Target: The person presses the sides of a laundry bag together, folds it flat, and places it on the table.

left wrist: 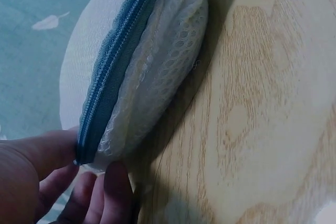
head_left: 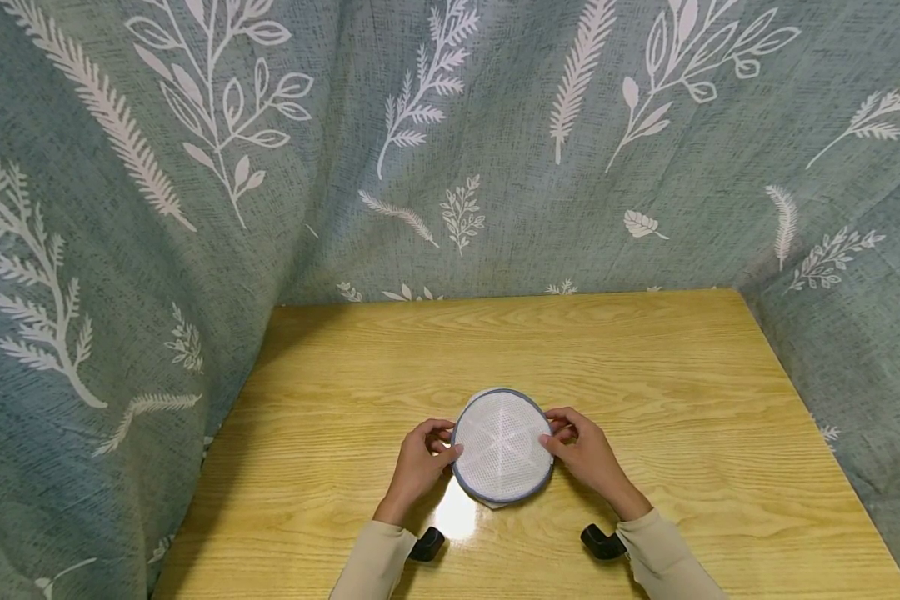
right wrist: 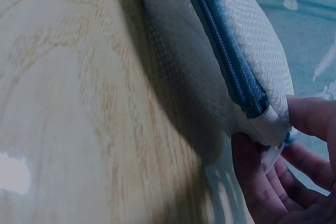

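Observation:
A round white mesh laundry bag (head_left: pixel 501 447) with a blue rim lies near the middle of the table. In the left wrist view, a blue zipper (left wrist: pixel 116 64) runs around its side, above a bulging lower mesh layer (left wrist: pixel 176 59). My left hand (head_left: pixel 420 460) pinches the bag's left edge, thumb on top and fingers beneath. On the opposite edge, my right hand (head_left: pixel 587 457) grips the bag the same way. Near those right fingers, a white zipper pull (right wrist: pixel 272 158) hangs by the zipper's end in the right wrist view.
The wooden table (head_left: pixel 330 375) extends around the bag on all sides. A blue-green curtain with white leaf prints (head_left: pixel 510 200) hangs behind it and along both sides. Black wrist mounts (head_left: pixel 602 542) stick out from the beige sleeves (head_left: pixel 671 554).

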Demonstrator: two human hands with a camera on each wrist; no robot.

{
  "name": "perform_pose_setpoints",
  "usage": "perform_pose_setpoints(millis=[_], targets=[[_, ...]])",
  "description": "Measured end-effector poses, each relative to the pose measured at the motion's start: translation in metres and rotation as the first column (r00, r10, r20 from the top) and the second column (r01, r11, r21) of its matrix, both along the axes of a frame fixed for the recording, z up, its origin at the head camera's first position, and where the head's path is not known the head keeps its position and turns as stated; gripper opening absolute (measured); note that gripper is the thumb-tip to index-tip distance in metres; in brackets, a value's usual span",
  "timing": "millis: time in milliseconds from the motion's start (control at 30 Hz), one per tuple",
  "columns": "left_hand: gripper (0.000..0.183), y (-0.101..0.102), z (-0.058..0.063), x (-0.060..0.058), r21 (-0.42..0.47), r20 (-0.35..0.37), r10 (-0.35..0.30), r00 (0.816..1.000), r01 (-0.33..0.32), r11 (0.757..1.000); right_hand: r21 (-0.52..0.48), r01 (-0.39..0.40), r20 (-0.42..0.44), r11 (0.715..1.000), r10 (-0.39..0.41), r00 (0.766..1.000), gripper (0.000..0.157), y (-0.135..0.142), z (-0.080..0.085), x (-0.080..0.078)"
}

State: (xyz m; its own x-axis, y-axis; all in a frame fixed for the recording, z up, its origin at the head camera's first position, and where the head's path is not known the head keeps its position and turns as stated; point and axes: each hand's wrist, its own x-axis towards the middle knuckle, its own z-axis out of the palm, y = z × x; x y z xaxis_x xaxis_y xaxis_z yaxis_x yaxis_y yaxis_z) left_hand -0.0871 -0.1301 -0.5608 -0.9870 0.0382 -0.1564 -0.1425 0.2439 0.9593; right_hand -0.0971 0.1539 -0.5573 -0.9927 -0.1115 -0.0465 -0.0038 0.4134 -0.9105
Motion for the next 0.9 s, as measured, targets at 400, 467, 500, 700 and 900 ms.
perform_pose_setpoints(millis=[400,467,500,700,900], targets=[[0.03,0.004,0.0,-0.004,-0.032,0.009,0.029,1.0,-0.029,0.999,0.024,0.009,-0.039,1.0,-0.008,0.999,0.031,-0.002,-0.003,-0.002],[0.03,0.004,0.001,-0.005,-0.028,0.015,0.036,0.999,-0.036,0.999,0.029,0.004,-0.059,1.0,-0.002,0.998,0.031,-0.003,-0.003,-0.002],[0.03,0.004,0.001,-0.005,-0.028,0.012,0.037,0.999,-0.037,0.999,0.033,0.005,-0.06,0.999,-0.003,0.998,0.031,-0.003,-0.003,-0.002],[0.03,0.004,0.002,-0.007,-0.051,-0.004,0.06,0.998,-0.06,0.997,0.041,0.018,-0.006,0.999,-0.018,1.0,0.032,-0.007,-0.001,-0.005],[0.029,0.003,0.002,-0.01,-0.081,-0.018,0.081,0.997,-0.082,0.993,0.05,0.027,0.021,0.998,-0.028,0.999,0.031,-0.012,-0.002,-0.009]])
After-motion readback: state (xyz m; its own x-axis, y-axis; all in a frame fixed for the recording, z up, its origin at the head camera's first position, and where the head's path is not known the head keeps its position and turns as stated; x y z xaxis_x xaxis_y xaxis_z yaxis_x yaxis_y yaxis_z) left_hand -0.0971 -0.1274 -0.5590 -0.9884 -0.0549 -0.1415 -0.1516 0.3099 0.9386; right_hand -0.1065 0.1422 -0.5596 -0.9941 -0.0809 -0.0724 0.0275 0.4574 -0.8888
